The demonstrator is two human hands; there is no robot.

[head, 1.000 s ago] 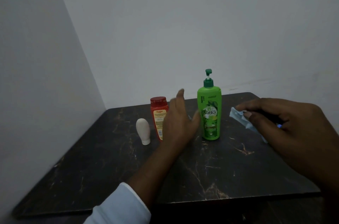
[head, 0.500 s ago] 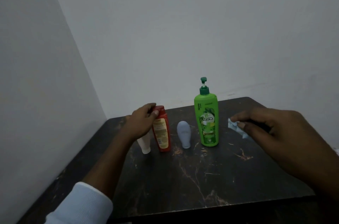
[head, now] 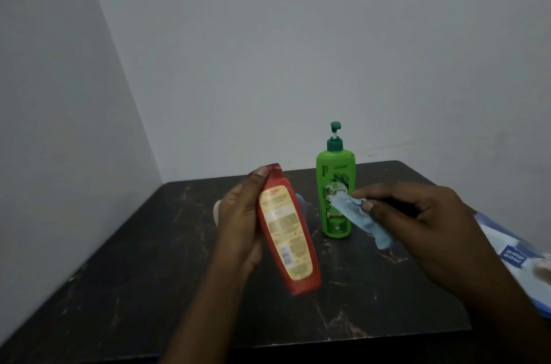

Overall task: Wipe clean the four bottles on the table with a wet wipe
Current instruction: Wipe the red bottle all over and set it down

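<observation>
A red bottle (head: 286,229) is held tilted above the dark table (head: 143,259), with the left hand (head: 238,223) wrapped round its side. The right hand (head: 426,223) pinches a pale blue wet wipe (head: 357,220) in front of an upright green pump bottle (head: 335,172). Only slivers show of a white bottle (head: 216,208) behind the left hand and a grey-blue bottle (head: 301,202) behind the red one. A wipes packet (head: 512,256) is cut off at the right edge. Half a second ago the red bottle stood on the table.
</observation>
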